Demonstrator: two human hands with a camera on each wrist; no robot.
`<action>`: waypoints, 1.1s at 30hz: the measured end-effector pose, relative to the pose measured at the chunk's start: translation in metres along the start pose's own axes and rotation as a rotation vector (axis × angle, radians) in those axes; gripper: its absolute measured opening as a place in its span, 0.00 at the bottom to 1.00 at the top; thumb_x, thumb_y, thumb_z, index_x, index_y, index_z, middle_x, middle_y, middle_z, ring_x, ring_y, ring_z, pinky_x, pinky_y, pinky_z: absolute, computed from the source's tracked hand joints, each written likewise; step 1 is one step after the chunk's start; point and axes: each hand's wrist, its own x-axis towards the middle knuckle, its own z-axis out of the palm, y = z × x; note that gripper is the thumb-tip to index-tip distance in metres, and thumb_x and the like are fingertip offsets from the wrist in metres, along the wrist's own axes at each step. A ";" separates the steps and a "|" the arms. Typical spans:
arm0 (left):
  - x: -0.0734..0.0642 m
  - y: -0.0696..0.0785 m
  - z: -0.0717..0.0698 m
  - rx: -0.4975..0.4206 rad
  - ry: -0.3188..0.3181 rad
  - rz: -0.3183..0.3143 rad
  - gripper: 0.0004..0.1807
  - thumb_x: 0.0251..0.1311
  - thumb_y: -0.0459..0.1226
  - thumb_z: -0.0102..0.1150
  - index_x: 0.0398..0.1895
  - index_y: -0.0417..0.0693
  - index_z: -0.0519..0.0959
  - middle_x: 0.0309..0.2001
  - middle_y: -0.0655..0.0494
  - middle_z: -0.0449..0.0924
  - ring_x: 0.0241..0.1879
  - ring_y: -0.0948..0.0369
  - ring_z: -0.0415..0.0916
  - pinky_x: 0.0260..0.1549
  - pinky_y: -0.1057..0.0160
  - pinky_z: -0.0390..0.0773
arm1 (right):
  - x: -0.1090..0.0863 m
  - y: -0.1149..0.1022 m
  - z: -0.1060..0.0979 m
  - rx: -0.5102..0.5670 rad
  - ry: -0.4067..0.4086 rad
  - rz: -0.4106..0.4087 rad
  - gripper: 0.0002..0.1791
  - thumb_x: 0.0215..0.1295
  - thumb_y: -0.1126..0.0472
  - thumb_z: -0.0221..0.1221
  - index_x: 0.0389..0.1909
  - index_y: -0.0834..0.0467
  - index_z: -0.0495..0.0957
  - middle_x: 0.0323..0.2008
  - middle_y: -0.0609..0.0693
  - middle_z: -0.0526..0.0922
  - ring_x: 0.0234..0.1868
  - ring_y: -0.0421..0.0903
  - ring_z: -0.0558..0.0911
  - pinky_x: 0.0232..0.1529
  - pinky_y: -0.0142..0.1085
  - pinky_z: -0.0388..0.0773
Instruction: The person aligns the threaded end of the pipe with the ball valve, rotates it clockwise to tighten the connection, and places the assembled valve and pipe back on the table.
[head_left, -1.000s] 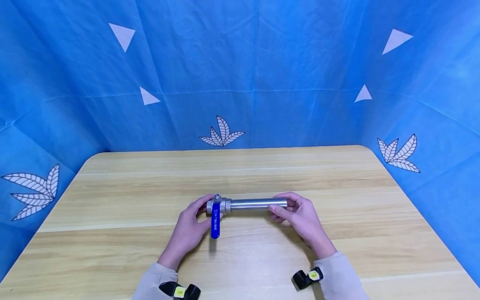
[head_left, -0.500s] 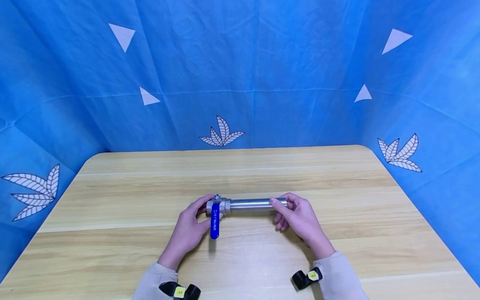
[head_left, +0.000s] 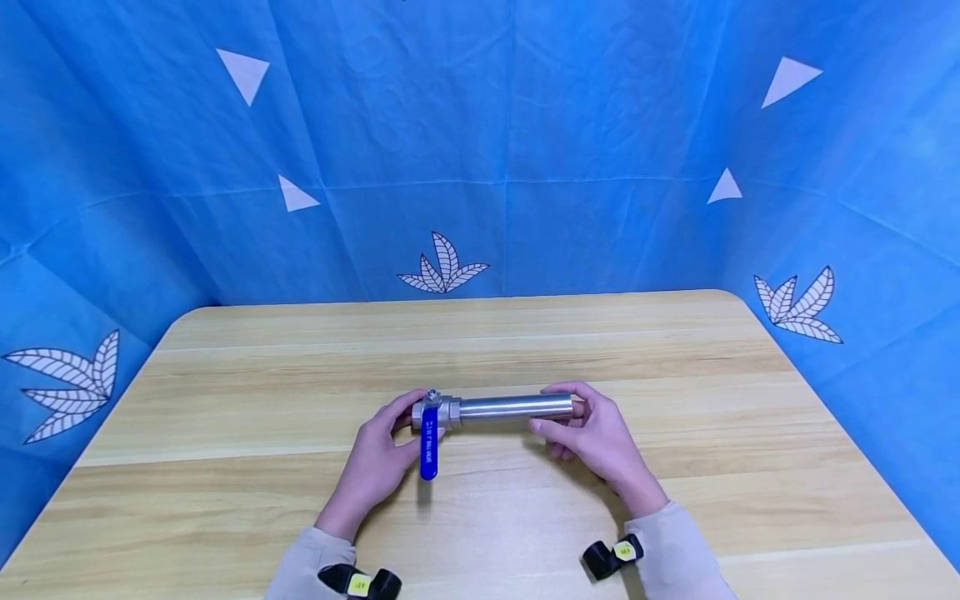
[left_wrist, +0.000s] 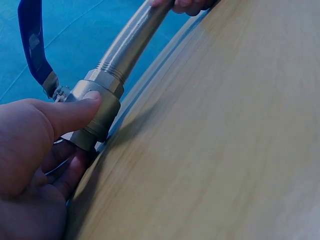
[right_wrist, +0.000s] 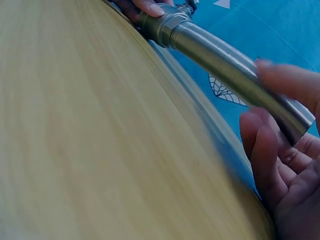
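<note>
A steel ball valve (head_left: 450, 412) with a blue lever handle (head_left: 429, 446) is joined to a straight metal pipe (head_left: 510, 407). Exposed thread shows where the pipe enters the valve's hex collar (left_wrist: 104, 80). My left hand (head_left: 378, 458) grips the valve body, thumb on the near side and fingers round the far end. At the pipe's free end, my right hand (head_left: 606, 442) curls loosely round it. Its index finger lies along the far side, its thumb is at the lower near edge, and the other fingers bend beneath. The lever points toward me.
The wooden table (head_left: 262, 383) stretches out on both sides, with rounded far corners. Behind it hangs a blue cloth (head_left: 585, 100) printed with white triangles and leaves. Black wrist cameras (head_left: 603, 560) are strapped over the pale sleeves (head_left: 678, 554).
My right thumb rises over the pipe, then drops to its lower near edge, while the index finger shifts back along the far side. The left hand keeps its hold on the valve.
</note>
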 end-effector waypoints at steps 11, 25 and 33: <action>0.000 0.000 0.000 -0.005 -0.001 -0.002 0.34 0.66 0.37 0.75 0.75 0.50 0.76 0.71 0.41 0.79 0.67 0.46 0.81 0.76 0.42 0.74 | 0.000 0.002 0.000 0.012 0.037 -0.052 0.27 0.57 0.68 0.78 0.58 0.59 0.84 0.45 0.59 0.91 0.35 0.46 0.90 0.34 0.36 0.90; -0.001 0.003 -0.001 -0.003 -0.013 -0.012 0.31 0.68 0.38 0.73 0.74 0.55 0.77 0.74 0.42 0.76 0.69 0.44 0.79 0.77 0.41 0.72 | -0.001 -0.001 -0.001 -0.026 0.109 -0.084 0.27 0.54 0.67 0.81 0.56 0.59 0.87 0.50 0.61 0.89 0.44 0.43 0.86 0.42 0.29 0.85; -0.001 0.002 -0.001 -0.007 -0.017 -0.014 0.32 0.68 0.39 0.73 0.75 0.55 0.77 0.74 0.42 0.75 0.70 0.44 0.79 0.77 0.40 0.71 | -0.001 0.000 0.000 0.016 0.082 -0.049 0.24 0.58 0.64 0.79 0.56 0.61 0.86 0.41 0.57 0.90 0.34 0.44 0.88 0.35 0.32 0.88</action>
